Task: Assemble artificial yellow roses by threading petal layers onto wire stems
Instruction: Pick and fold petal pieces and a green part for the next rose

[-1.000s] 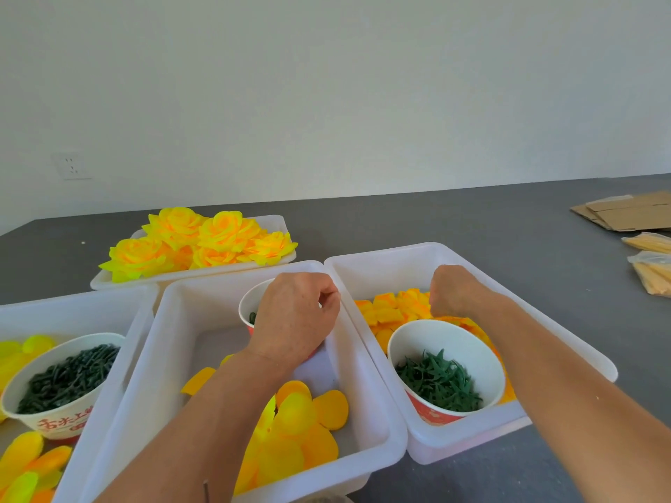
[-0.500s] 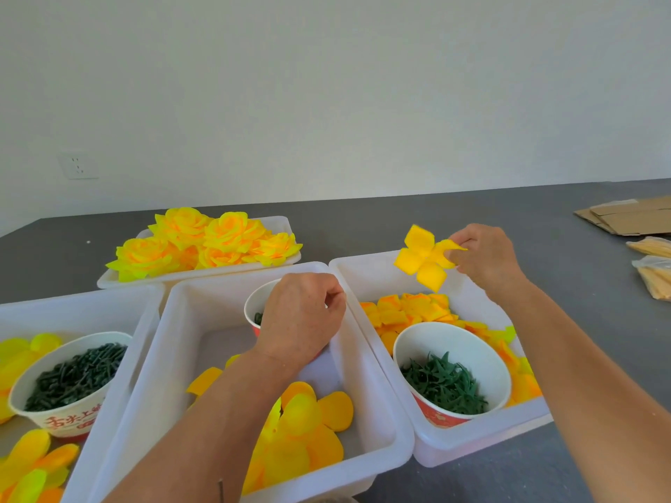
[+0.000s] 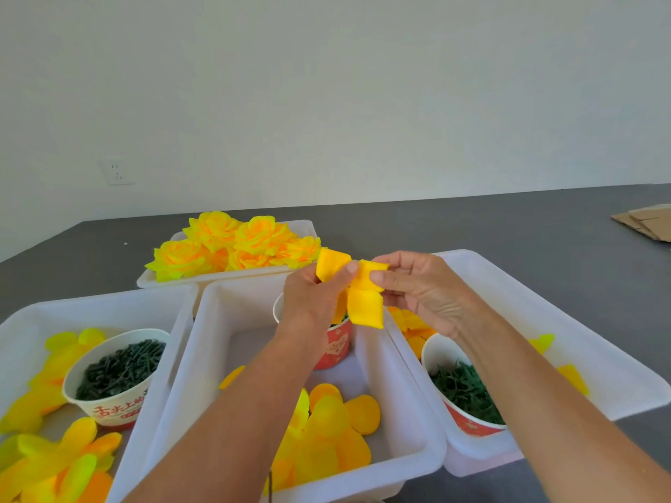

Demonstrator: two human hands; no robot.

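The yellow petal layer is held in the air above the middle white tub, pinched between both hands. The left hand pinches it from the left with its thumb on top; whether a wire stem sits under those fingers cannot be told. The right hand pinches the right edge, and would do best to keep the layer flat and taut so that its centre hole meets the stem tip squarely.

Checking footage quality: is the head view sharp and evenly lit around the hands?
Head view: soft, even light, no glare; the petal layer between the left hand and right hand is slightly soft; wide-angle distortion bends the white bins near the edges.
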